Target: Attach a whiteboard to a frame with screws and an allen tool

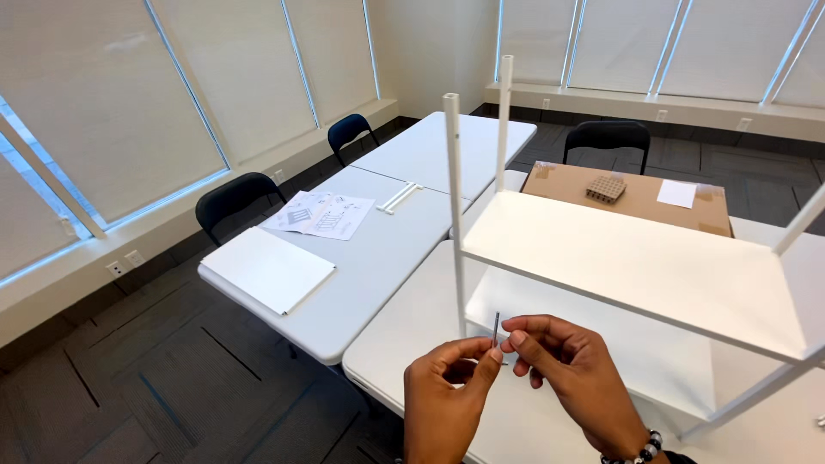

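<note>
Both hands pinching one small screw

Left hand (447, 378) and right hand (563, 365) are gripping the screw (497, 326) at the shelf's (636, 258) 7 o'clock corner; a slipping fingertip could be dropping it.

Two hands (447, 395) (567, 369) pinch one screw (497, 329) amid three white tables (369, 258), three dark chairs (236, 199), one shelf frame (636, 258), one cardboard box (632, 196), one loose panel (266, 268) and two instruction sheets (320, 213).
</note>
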